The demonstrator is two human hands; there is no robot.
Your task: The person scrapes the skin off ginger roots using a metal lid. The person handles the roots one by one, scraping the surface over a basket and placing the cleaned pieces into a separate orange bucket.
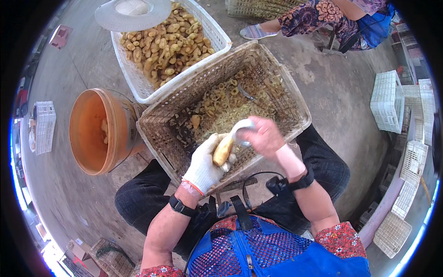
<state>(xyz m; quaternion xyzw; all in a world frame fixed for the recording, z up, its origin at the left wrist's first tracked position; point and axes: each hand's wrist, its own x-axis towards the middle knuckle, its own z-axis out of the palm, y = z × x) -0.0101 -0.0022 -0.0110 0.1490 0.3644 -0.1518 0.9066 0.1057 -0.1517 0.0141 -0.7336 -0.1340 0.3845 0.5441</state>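
Note:
My left hand [203, 165], in a white glove, grips a yellow-brown root piece [223, 150] over the near edge of a dirty woven basket [286, 81]. My right hand [264, 137] is bare and holds a metal peeler [239, 129] whose end rests on the top of the root. Peelings and a few small root pieces lie in the basket under both hands. A second metal tool [246, 93] lies among the peelings further back.
A white plastic crate [213, 33] full of roots stands behind the basket, with a sun hat [133, 13] on its rim. An orange bucket [94, 131] lies tipped at the left. Another person sits at the back right. White crates [388, 101] stack along the right.

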